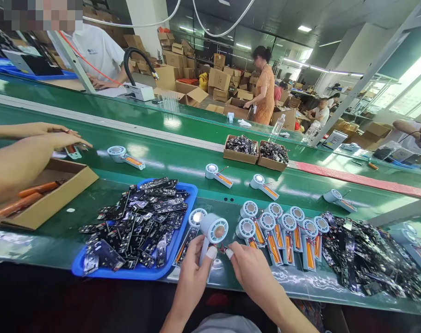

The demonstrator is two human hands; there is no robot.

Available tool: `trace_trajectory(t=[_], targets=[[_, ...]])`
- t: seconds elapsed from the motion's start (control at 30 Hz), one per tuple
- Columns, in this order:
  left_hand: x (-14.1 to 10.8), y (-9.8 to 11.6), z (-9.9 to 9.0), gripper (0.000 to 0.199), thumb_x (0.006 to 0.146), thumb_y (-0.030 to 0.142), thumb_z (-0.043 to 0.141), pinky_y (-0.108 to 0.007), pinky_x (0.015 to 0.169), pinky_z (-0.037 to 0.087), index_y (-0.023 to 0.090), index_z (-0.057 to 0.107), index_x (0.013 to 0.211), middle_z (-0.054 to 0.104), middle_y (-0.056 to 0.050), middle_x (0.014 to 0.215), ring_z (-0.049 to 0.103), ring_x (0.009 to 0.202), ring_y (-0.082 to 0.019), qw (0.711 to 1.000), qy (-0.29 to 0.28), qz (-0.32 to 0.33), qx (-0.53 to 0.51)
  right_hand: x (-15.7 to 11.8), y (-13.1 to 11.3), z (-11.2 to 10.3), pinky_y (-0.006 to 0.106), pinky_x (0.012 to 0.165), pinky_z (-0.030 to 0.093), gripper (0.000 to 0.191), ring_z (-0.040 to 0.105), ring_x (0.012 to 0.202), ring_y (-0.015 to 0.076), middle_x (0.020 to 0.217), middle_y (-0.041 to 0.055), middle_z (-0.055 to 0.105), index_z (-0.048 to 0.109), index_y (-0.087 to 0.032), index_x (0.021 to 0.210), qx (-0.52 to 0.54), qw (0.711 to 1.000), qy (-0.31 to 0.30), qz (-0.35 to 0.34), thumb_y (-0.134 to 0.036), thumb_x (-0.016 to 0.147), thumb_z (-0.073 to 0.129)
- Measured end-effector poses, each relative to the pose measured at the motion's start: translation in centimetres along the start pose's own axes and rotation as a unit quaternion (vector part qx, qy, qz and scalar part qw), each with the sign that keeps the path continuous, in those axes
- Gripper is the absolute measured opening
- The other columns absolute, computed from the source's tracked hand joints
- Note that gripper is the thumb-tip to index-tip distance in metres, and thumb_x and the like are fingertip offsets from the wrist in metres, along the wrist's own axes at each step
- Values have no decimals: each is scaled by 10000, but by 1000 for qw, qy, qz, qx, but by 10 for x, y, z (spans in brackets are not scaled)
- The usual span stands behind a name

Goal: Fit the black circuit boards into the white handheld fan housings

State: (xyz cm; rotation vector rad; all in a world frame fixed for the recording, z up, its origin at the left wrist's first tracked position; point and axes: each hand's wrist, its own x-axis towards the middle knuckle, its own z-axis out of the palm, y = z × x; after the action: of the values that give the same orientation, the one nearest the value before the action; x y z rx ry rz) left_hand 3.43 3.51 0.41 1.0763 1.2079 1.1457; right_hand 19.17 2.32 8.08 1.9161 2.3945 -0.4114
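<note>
In front of me a light-blue handheld fan (210,227) is held by its handle in my left hand (194,268), with its round grille tilted toward the right. My right hand (254,270) is closed in a pinch at the thin dark and red wires (223,249) beside the fan head. Just behind my left hand lies another fan (197,217). To the right, several fans (268,222) with orange batteries in their open handles are grouped together. A blue tray (193,199) heaped with black circuit boards (137,222) stands to the left.
Another person's hands (54,138) work at the left, above a cardboard box (68,194) with orange batteries. Several fans lie on the green conveyor belt (176,162). Loose circuit boards (363,254) pile up at right. Two board-filled cartons (243,157) stand beyond the belt.
</note>
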Motion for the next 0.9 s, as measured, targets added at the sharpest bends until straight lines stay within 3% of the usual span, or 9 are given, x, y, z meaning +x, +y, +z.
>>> trace_trajectory(t=[0.17, 0.23, 0.33, 0.4, 0.5, 0.6, 0.7, 0.77, 0.9], targets=[[0, 11, -4, 501, 867, 553, 613, -419, 931, 523, 191, 539, 1204, 680, -147, 1213, 654, 1131, -306, 1000, -5, 7, 24, -5, 4, 1, 267, 575, 302, 203, 677, 712, 196, 870, 74, 744, 645, -176, 989, 36, 987, -38, -152, -363, 1008, 566], [0, 14, -5, 476, 859, 526, 623, -402, 941, 513, 195, 549, 1193, 677, -136, 1215, 642, 1150, -301, 1000, -16, 4, 27, -5, 5, 5, 259, 582, 313, 259, 644, 692, 181, 871, 69, 736, 651, -176, 974, 96, 976, -27, -195, -429, 982, 593], [-2, 17, -3, 464, 826, 495, 650, -375, 903, 513, 195, 568, 1171, 691, -115, 1174, 649, 1126, -297, 999, -29, -18, 6, -2, 4, 13, 249, 586, 342, 340, 584, 640, 153, 758, 49, 691, 626, -170, 785, 246, 945, -8, -217, -413, 1003, 532], [-4, 20, 0, 451, 811, 472, 668, -348, 848, 516, 203, 582, 1162, 710, -86, 1112, 671, 1056, -278, 998, -42, -47, -30, 1, 1, 19, 229, 551, 361, 464, 531, 554, 124, 619, 6, 610, 581, -182, 674, 400, 896, -35, -187, -496, 1006, 500], [-7, 24, 6, 429, 805, 480, 680, -316, 789, 521, 217, 609, 1136, 729, -38, 999, 689, 924, -235, 989, -55, -106, -91, 2, -6, 33, 191, 401, 289, 614, 393, 376, 79, 446, -57, 445, 533, -201, 588, 601, 786, -115, -87, -728, 902, 519], [-9, 23, 9, 427, 823, 538, 654, -299, 758, 530, 217, 639, 1104, 728, -22, 938, 683, 887, -219, 980, -48, -132, -138, 2, -11, 48, 188, 324, 183, 680, 275, 303, 52, 374, -76, 376, 481, -212, 521, 703, 704, -100, -17, -818, 824, 539], [-12, 19, 10, 474, 848, 575, 623, -330, 778, 551, 216, 629, 1159, 737, -43, 981, 693, 935, -246, 972, -52, -138, -185, 2, -16, 57, 183, 315, 169, 674, 255, 298, 39, 355, -75, 379, 446, -214, 501, 749, 661, -47, 18, -786, 834, 570], [-14, 16, 11, 493, 836, 539, 659, -364, 869, 550, 217, 606, 1205, 736, -69, 1087, 690, 1031, -272, 971, -51, -126, -196, 2, -18, 58, 183, 306, 157, 669, 235, 289, 34, 347, -87, 365, 433, -219, 518, 766, 640, -37, 36, -799, 817, 580], [-17, 7, 12, 541, 815, 463, 711, -392, 1037, 485, 218, 552, 1270, 677, -113, 1285, 625, 1218, -291, 987, -50, -64, -137, 2, -19, 56, 180, 299, 149, 664, 201, 282, 30, 351, -110, 350, 426, -227, 575, 789, 612, -33, 53, -839, 782, 577]])
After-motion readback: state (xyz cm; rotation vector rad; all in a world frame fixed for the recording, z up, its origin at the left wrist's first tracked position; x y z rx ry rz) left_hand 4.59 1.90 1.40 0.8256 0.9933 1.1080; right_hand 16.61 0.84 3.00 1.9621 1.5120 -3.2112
